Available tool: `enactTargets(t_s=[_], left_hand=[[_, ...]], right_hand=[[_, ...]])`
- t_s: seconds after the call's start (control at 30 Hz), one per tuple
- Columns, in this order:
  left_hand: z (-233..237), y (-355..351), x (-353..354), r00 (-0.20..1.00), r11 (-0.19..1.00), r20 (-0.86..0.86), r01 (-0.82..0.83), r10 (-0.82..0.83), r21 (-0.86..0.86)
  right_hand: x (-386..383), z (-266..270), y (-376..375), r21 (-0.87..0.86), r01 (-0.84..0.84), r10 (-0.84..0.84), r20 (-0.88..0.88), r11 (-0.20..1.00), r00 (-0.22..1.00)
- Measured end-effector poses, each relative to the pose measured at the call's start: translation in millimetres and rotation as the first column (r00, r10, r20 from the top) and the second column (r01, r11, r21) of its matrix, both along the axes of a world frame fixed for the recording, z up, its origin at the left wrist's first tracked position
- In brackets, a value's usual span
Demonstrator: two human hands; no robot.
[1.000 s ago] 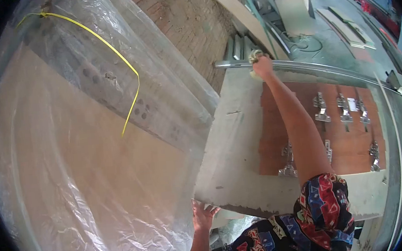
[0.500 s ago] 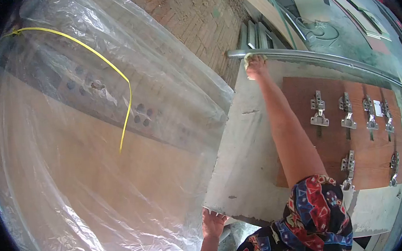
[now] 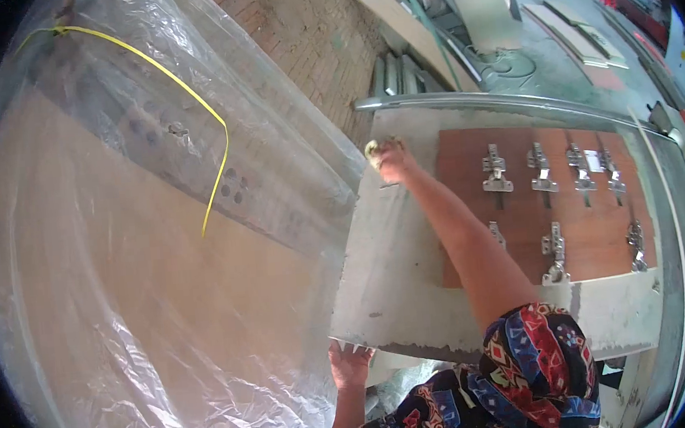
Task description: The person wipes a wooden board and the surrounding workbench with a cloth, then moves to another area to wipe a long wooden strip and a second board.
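My right hand [image 3: 393,163] is closed round a small crumpled yellowish rag [image 3: 373,151], pressed on the far left part of a grey-white board [image 3: 387,259]. My left hand [image 3: 350,364] grips the board's near left corner, its fingertips at the edge. On the board lies a reddish-brown wooden panel [image 3: 521,208] carrying several metal cabinet hinges [image 3: 496,169] in two rows. My right forearm partly covers one hinge of the nearer row.
Clear plastic sheeting [image 3: 125,339] with a yellow strap [image 3: 163,72] covers a large panel at left. A metal tube [image 3: 463,99] runs along the board's far edge. Beyond stand a brick wall [image 3: 295,43] and leaning planks [image 3: 407,25]; a long thin strip [image 3: 668,210] is at right.
My right hand with the rag has moved from the metal tube at the far edge back onto the board's surface. The view has shifted slightly; my left hand stays at the corner.
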State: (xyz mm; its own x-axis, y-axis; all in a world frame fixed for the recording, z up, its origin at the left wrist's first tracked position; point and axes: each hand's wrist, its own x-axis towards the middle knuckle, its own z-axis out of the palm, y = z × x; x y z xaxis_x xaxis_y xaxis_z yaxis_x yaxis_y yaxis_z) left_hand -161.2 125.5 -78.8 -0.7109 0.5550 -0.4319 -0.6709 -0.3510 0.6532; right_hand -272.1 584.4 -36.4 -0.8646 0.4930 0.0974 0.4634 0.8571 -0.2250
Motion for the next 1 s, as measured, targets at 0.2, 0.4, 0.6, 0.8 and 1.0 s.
enactTargets(t_s=[0.2,0.4,0.6,0.8,1.0], left_hand=[[-7,-11,-4,0.997,0.987,0.034,0.062,-0.068,0.148],[-22,-44,4,0.986,0.995,0.156,0.047,-0.06,0.085],[-43,-82,10,0.957,0.982,0.284,-0.11,0.062,0.155],[-44,-104,17,0.948,0.989,0.303,-0.124,0.094,0.083],[-64,-143,27,0.911,0.976,0.351,-0.212,0.218,-0.055]], right_hand=[[31,-23,-101,0.047,-0.16,0.166,-0.166,0.986,0.972],[70,-33,-225,0.084,-0.421,0.421,-0.362,0.903,0.832],[112,-23,-315,0.096,-0.608,0.54,-0.581,0.788,0.609],[119,19,-360,-0.125,-0.883,0.814,-0.347,0.452,0.466],[55,45,-287,-0.151,-0.841,0.416,-0.816,0.519,0.403]])
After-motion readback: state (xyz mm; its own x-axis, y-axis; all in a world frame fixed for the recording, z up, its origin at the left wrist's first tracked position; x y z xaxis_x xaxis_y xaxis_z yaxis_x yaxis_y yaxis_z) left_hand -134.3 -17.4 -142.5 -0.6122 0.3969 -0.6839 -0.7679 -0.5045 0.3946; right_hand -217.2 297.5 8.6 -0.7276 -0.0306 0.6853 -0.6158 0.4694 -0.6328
